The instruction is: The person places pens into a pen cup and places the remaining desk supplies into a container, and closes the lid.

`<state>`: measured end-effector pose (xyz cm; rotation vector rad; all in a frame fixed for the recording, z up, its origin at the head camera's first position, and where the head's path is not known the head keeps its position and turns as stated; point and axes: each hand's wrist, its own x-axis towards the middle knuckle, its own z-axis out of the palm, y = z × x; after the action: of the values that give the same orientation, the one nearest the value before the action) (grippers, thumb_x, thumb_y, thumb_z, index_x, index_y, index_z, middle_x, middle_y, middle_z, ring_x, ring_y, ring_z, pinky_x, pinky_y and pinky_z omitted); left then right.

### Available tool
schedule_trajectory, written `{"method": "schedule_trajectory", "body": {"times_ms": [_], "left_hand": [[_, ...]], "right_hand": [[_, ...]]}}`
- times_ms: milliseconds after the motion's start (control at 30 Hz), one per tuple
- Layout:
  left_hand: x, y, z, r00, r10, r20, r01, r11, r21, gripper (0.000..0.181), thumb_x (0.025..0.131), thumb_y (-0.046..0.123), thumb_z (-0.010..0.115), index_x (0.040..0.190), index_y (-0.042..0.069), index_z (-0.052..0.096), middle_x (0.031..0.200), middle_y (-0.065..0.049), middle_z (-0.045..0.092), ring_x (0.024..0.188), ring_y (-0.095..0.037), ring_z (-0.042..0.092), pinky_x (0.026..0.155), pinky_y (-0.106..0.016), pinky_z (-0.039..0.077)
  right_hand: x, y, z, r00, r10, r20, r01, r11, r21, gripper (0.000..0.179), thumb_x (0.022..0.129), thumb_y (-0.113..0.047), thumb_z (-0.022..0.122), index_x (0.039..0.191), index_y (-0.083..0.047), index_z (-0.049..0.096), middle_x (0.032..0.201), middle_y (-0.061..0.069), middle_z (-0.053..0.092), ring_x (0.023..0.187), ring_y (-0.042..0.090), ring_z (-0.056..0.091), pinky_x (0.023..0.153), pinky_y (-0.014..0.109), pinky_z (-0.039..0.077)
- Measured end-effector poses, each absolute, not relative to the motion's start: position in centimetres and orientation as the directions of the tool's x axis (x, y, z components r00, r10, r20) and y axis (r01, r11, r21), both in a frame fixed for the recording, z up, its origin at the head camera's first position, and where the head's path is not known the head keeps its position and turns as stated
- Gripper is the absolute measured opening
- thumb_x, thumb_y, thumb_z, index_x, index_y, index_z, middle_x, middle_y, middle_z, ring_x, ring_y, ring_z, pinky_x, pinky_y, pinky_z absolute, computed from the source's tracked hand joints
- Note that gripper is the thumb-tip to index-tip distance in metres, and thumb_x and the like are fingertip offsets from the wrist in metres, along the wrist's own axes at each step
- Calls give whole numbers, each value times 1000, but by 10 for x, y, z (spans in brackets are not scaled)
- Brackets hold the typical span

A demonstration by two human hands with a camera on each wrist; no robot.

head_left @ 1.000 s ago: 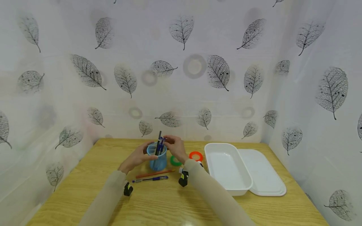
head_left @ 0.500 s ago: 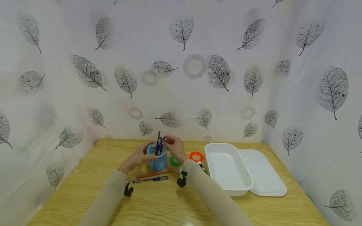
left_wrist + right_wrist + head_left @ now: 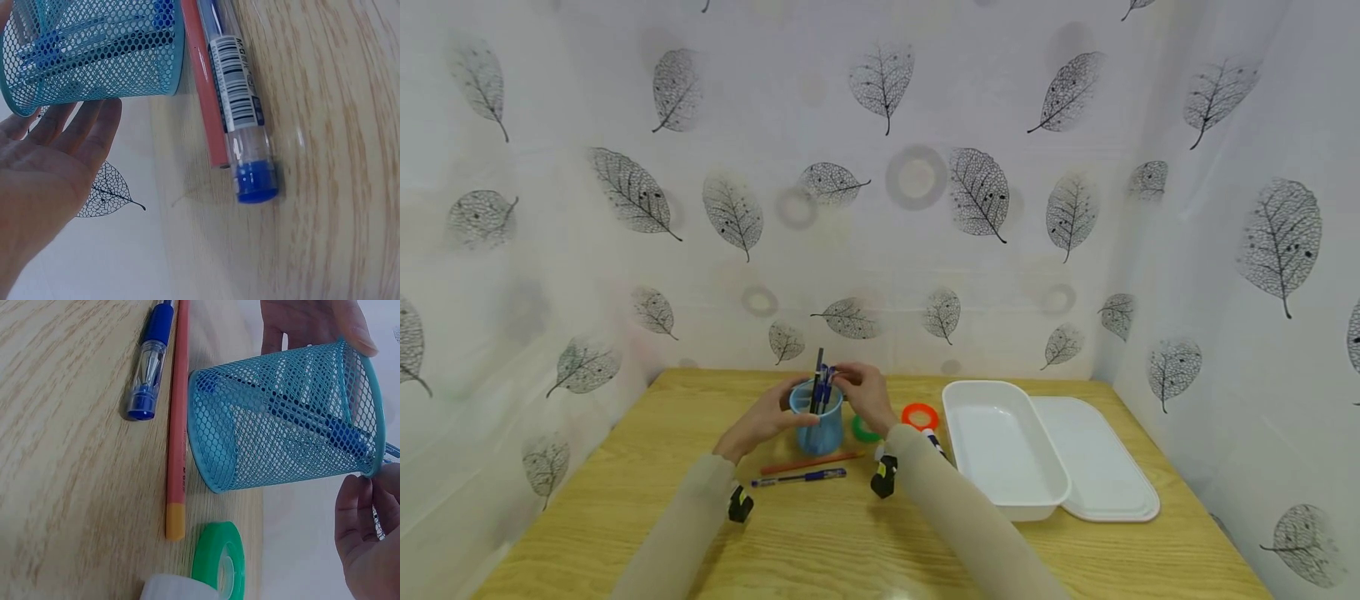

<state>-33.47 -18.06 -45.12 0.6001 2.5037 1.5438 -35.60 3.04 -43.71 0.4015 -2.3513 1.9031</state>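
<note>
A blue mesh pen holder (image 3: 824, 433) stands on the table with several pens and a dark pencil (image 3: 817, 367) sticking out of it. My left hand (image 3: 765, 423) grips it from the left, thumb across the front near the rim and fingers round the far side. At the right of the rim, my right hand (image 3: 867, 393) pinches the upper end of a blue pen (image 3: 830, 379) among the others; its fingertips partly hide that pen. In the right wrist view, lower fingers (image 3: 361, 509) of this hand bend against the rim's outside.
In front of the holder lie a red pencil (image 3: 808, 462) and a capped blue pen (image 3: 801, 477). Green tape (image 3: 865, 428), orange tape (image 3: 920, 415) and a white-capped marker (image 3: 934, 440) lie to the right. Beyond them stand a white tray (image 3: 1006, 450) and its lid (image 3: 1097, 458).
The upright pens and dark pencil in the holder have tipped slightly to the left. Both hands stay nearly where they were; the right forearm shifted a little, showing more of the marker.
</note>
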Motion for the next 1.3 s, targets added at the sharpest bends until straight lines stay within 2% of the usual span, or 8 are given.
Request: {"method": "schedule_trajectory", "body": {"times_ms": [133,333,567,667,800,967,1133,1300], "left_hand": [[-334,-181,-451,-913,399,87,258,398,880,80,88,33,75,153,18,32,144,-15,50,128,-33,50,102,-52,45],[-334,-182,-451,-920,386,72,244,418,875,85,86,36,76,154,16,29,143,-15,50,128,-33,50,103,-53,44],[-335,-181,-452,-923,378,65,231,410,882,82,85,36,77,152,21,33,142,-10,52,128,-30,51,104,-50,44],[-335,-181,-452,-918,390,76,243,400,883,82,86,34,76,153,19,32,143,-12,51,129,-31,51,104,-50,45],[-334,-181,-453,-914,397,84,247,382,890,80,87,31,76,153,18,32,141,-13,52,127,-32,52,103,-50,45],[-334,-180,-452,-908,409,90,255,371,893,78,87,30,75,152,17,33,141,-15,52,126,-33,52,102,-51,45],[-333,-181,-452,-906,413,92,257,365,895,78,87,29,75,152,16,33,139,-16,53,126,-34,52,102,-52,44],[-334,-181,-451,-901,423,97,263,355,897,76,88,28,75,151,16,34,139,-16,54,127,-34,52,103,-52,44]], "right_hand": [[-356,33,-436,-960,-169,224,-253,168,-953,26,97,-8,61,121,-4,68,112,15,72,103,35,67,82,43,58],[-354,38,-436,-960,-184,212,-240,144,-960,26,97,-10,62,120,-3,69,114,15,71,100,30,68,88,53,54],[-349,42,-438,-961,-188,203,-234,159,-959,26,97,-13,61,120,-3,68,117,15,70,99,26,68,85,45,57],[-349,44,-441,-965,-178,191,-220,162,-962,24,97,-13,61,119,-4,69,116,13,70,97,23,68,83,40,58],[-347,46,-446,-965,-175,195,-219,132,-967,24,97,-14,62,117,-4,69,115,14,70,97,23,68,83,41,58],[-341,48,-447,-967,-164,195,-211,83,-974,25,95,-12,65,114,2,69,111,19,70,98,30,69,81,42,59],[-336,51,-449,-973,-161,165,-182,98,-978,24,94,-14,66,113,0,70,109,16,71,98,32,68,79,39,59],[-333,53,-452,-971,-172,165,-188,131,-973,22,94,-14,66,111,-1,72,106,15,73,93,27,70,76,35,60]]}}
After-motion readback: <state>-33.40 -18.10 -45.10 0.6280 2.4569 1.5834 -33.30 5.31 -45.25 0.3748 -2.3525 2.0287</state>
